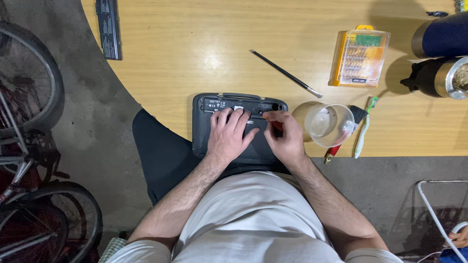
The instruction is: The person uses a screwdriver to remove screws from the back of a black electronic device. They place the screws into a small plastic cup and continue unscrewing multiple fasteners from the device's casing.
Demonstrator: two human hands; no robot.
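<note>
Right grip: right hand (286,139) closed round a small red-handled tool (277,126), tip down at the upper right part of the device.
Left grip: left hand (229,134) flat, fingers spread, pressing on the device; holds nothing.
Device: dark grey laptop-like device (204,131), underside up, lying at the near edge of the desk (195,48), partly over the person's lap.
Just right of device: clear plastic cup (331,124), tipped toward the camera; beside it a black-bristled brush (358,114) with a red handle end, and a green-and-white toothbrush (363,129).
Farther back: thin black brush (285,73) lying diagonally; yellow case of screwdriver bits (360,57), lid shut.
Far right: dark blue flask (441,36) and a black and steel mug (438,77).
Far left: long black battery pack (109,28) at the desk edge.
Floor, left: bicycle wheels (29,97).
</note>
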